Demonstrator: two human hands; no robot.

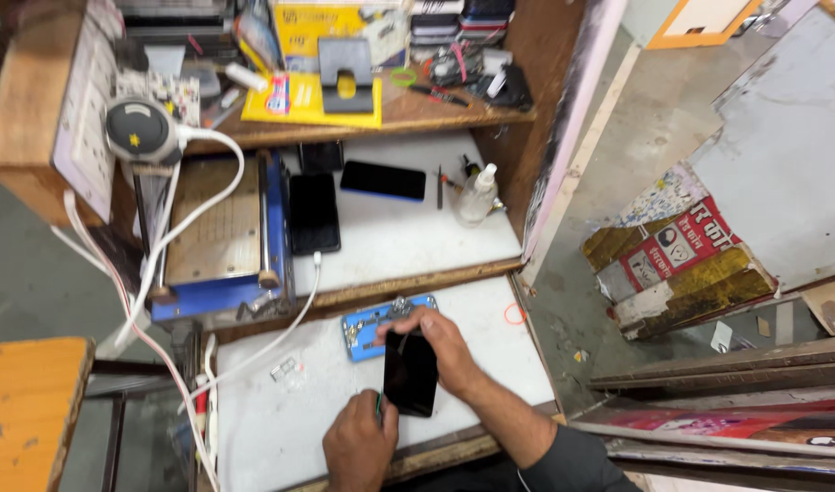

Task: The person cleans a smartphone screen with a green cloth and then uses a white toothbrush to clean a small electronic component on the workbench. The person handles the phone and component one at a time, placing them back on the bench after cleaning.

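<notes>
While both hands crowd the lower bench, this is how it stands:
Phone: a dark phone (410,372) lies screen-up on the white worktop (281,419), just below a blue repair jig (367,333).
Right hand: the right hand (436,342) reaches in from the right, fingers curled over the phone's top edge, seemingly pinning it steady.
Left hand: the left hand (358,446) sits at the phone's lower left corner, fist closed around a thin green tool (379,405) whose tip meets the edge.
Upper shelf: two more dark phones (314,213) and a clear bottle (478,195), well apart from the hands.
</notes>
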